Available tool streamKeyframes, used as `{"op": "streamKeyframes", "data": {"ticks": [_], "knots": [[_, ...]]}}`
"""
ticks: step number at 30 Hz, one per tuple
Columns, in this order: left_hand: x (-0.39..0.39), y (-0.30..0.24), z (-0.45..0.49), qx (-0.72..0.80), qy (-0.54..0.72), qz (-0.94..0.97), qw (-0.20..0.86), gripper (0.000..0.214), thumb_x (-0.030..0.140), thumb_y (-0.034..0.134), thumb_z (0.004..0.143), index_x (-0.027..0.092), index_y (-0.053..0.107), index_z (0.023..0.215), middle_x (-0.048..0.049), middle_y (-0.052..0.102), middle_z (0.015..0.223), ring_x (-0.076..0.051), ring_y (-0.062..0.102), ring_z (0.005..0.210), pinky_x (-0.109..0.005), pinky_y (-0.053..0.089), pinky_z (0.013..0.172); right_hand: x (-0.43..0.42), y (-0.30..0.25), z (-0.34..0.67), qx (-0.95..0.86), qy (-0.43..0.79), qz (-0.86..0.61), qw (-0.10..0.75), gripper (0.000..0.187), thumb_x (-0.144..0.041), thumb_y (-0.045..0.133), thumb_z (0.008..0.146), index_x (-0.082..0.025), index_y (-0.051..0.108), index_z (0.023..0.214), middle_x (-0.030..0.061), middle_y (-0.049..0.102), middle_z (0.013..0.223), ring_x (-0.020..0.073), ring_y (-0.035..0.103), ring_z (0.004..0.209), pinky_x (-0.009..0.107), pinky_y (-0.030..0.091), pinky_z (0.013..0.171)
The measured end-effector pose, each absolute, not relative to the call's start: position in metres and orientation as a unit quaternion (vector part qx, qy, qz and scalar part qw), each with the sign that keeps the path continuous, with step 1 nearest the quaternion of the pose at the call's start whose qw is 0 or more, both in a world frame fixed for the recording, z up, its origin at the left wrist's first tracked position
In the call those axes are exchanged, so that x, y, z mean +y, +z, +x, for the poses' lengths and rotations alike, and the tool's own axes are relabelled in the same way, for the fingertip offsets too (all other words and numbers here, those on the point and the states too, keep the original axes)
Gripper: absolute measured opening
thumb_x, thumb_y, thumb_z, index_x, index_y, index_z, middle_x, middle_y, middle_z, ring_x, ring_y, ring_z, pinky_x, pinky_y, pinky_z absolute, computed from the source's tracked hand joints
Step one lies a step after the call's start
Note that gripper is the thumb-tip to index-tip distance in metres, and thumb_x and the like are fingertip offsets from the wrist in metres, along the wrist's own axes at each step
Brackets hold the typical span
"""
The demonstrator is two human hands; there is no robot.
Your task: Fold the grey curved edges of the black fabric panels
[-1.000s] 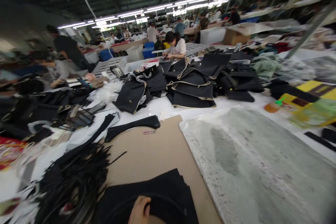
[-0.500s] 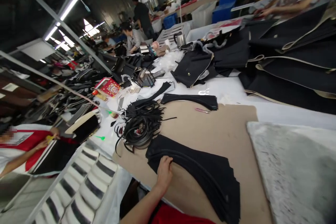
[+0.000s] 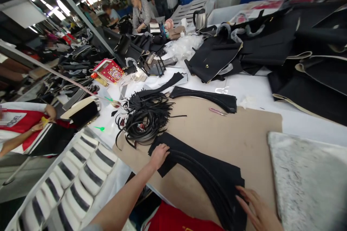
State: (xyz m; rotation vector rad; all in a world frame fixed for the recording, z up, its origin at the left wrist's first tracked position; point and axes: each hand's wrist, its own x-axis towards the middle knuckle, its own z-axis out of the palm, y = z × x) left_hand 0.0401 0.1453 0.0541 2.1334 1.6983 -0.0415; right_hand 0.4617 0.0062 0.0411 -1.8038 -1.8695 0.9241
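Note:
A stack of curved black pieces [image 3: 200, 166], leather or fabric, lies fanned out on a brown board [image 3: 244, 130]. At its upper left end, the bent fingers of my left hand [image 3: 159, 157] are closed over the stack's edge. My right hand [image 3: 256, 205] is at the lower right end, thumb and fingers apart, with the fingertips against the edge of the pieces. A tangled heap of thin black strips [image 3: 145, 122] sits just beyond my left hand. Farther back lies a smaller bundle of curved black pieces [image 3: 206, 97], with a pink pen-like tool [image 3: 217, 111] beside it.
A whitish mottled slab [image 3: 306, 177] lies at the right. On the left stands a tray of black-and-white curved pieces [image 3: 86, 169]. Black bag parts [image 3: 217, 56], a kettle [image 3: 201, 20] and a red box [image 3: 110, 70] are farther back. A co-worker in red [image 3: 21, 126] handles a black item.
My right hand has come into view at the stack's right end. My left hand has slid left and up along the stack. The view has shifted slightly.

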Motion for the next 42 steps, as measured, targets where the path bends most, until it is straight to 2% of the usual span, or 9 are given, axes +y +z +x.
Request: {"op": "streamKeyframes", "data": {"ticks": [2, 5, 9, 13, 18, 21, 26, 31, 42], "knots": [[0.147, 0.053, 0.039, 0.601, -0.025, 0.772, 0.206, 0.022, 0.028, 0.049, 0.092, 0.022, 0.064, 0.107, -0.0049, 0.063, 0.104, -0.019, 0.055, 0.099, -0.033, 0.043, 0.091, 0.037, 0.037, 0.425, -0.708, 0.344, -0.599, 0.149, 0.043, -0.053, 0.041, 0.091, -0.027, 0.057, 0.121, 0.0073, 0.063, 0.114, 0.0239, 0.062, 0.103, 0.038, 0.051, 0.091], [0.148, 0.052, 0.037, 0.598, -0.031, 0.774, 0.204, 0.022, 0.028, 0.048, 0.093, 0.022, 0.063, 0.107, -0.0052, 0.063, 0.104, -0.02, 0.055, 0.099, -0.034, 0.043, 0.09, 0.064, 0.027, 0.382, -0.76, 0.291, -0.571, 0.108, 0.041, -0.049, 0.04, 0.092, -0.025, 0.057, 0.12, 0.0083, 0.063, 0.11, 0.0254, 0.063, 0.097, 0.041, 0.054, 0.082], [0.144, 0.053, 0.042, 0.611, -0.017, 0.767, 0.194, 0.025, 0.023, 0.044, 0.093, 0.022, 0.06, 0.111, -0.0066, 0.062, 0.105, -0.021, 0.054, 0.102, -0.038, 0.042, 0.092, 0.069, 0.004, 0.372, -0.794, 0.253, -0.542, 0.111, 0.037, -0.041, 0.035, 0.094, -0.021, 0.058, 0.116, 0.0098, 0.064, 0.105, 0.0237, 0.065, 0.09, 0.038, 0.055, 0.079], [0.128, 0.057, 0.068, 0.615, 0.018, 0.765, 0.19, 0.038, 0.014, 0.038, 0.091, 0.019, 0.05, 0.127, -0.0118, 0.056, 0.122, -0.024, 0.048, 0.115, -0.044, 0.036, 0.101, 0.07, -0.01, 0.384, -0.806, 0.26, -0.521, 0.104, 0.039, -0.04, 0.033, 0.095, -0.019, 0.057, 0.117, 0.0113, 0.065, 0.106, 0.022, 0.067, 0.091, 0.033, 0.057, 0.078], [0.101, 0.064, 0.117, 0.545, 0.047, 0.803, 0.237, 0.041, 0.016, 0.043, 0.088, 0.019, 0.049, 0.129, -0.0091, 0.056, 0.125, -0.022, 0.047, 0.117, -0.035, 0.037, 0.103, 0.078, -0.011, 0.39, -0.813, 0.29, -0.5, 0.077, 0.041, -0.032, 0.029, 0.093, -0.019, 0.058, 0.118, 0.0121, 0.066, 0.108, 0.0215, 0.068, 0.093, 0.031, 0.058, 0.075], [0.094, 0.066, 0.136, 0.514, 0.051, 0.816, 0.259, 0.047, 0.016, 0.046, 0.086, 0.019, 0.045, 0.133, -0.0096, 0.056, 0.128, -0.023, 0.048, 0.119, -0.035, 0.037, 0.103, 0.084, -0.006, 0.388, -0.81, 0.3, -0.5, 0.056, 0.042, -0.031, 0.028, 0.092, -0.019, 0.059, 0.118, 0.0132, 0.065, 0.112, 0.0233, 0.067, 0.095, 0.034, 0.058, 0.077], [0.097, 0.06, 0.145, 0.509, 0.056, 0.816, 0.269, 0.049, 0.014, 0.044, 0.086, 0.017, 0.043, 0.135, -0.0138, 0.052, 0.134, -0.026, 0.045, 0.125, -0.041, 0.033, 0.107, 0.105, 0.035, 0.371, -0.799, 0.301, -0.521, 0.006, 0.04, -0.035, 0.023, 0.096, -0.021, 0.059, 0.105, 0.009, 0.066, 0.097, 0.0219, 0.067, 0.085, 0.034, 0.055, 0.072], [0.1, 0.049, 0.148, 0.515, 0.059, 0.807, 0.284, 0.043, 0.012, 0.04, 0.09, 0.018, 0.048, 0.131, -0.0132, 0.054, 0.129, -0.027, 0.046, 0.124, -0.044, 0.035, 0.106, 0.138, 0.084, 0.361, -0.795, 0.276, -0.537, -0.052, 0.032, -0.025, 0.026, 0.097, -0.021, 0.057, 0.093, 0.0049, 0.064, 0.088, 0.0186, 0.066, 0.077, 0.029, 0.046, 0.065], [0.113, 0.048, 0.148, 0.546, 0.078, 0.761, 0.341, 0.031, 0.019, 0.043, 0.092, 0.022, 0.057, 0.119, -0.0068, 0.058, 0.117, -0.024, 0.05, 0.109, -0.042, 0.04, 0.098, 0.233, 0.166, 0.394, -0.787, 0.182, -0.59, -0.008, 0.026, -0.029, 0.033, 0.097, -0.022, 0.057, 0.097, 0.0034, 0.062, 0.096, 0.0161, 0.062, 0.074, 0.028, 0.037, 0.06]]}}
